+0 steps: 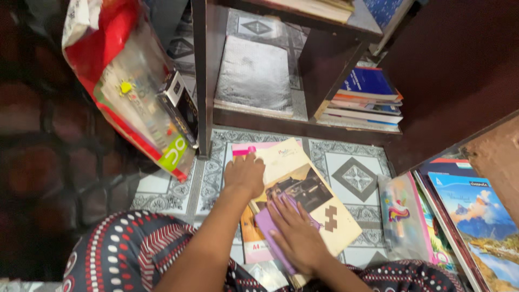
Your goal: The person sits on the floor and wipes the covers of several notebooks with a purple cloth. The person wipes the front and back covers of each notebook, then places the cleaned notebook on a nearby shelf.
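Both hands flat and open: left hand (pixel 244 174) on tan notebook (pixel 303 189), right hand (pixel 296 232) pressing purple cloth (pixel 268 227).

We see a patterned tile floor (pixel 354 176) bearing a small pile of notebooks (pixel 294 186), a clear pencil pouch (pixel 403 216) and a dark wooden shelf (pixel 303 127). Its lowest board carries a silver-grey book (pixel 254 75) and a book stack (pixel 367 100), perhaps exercise books.

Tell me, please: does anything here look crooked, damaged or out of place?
Nothing looks damaged or spilled. The cream notebook under the left hand lies askew on the floor pile, turned against the tile lines. The right hand presses a purple cloth on it. The plastic bag leans against the shelf post.
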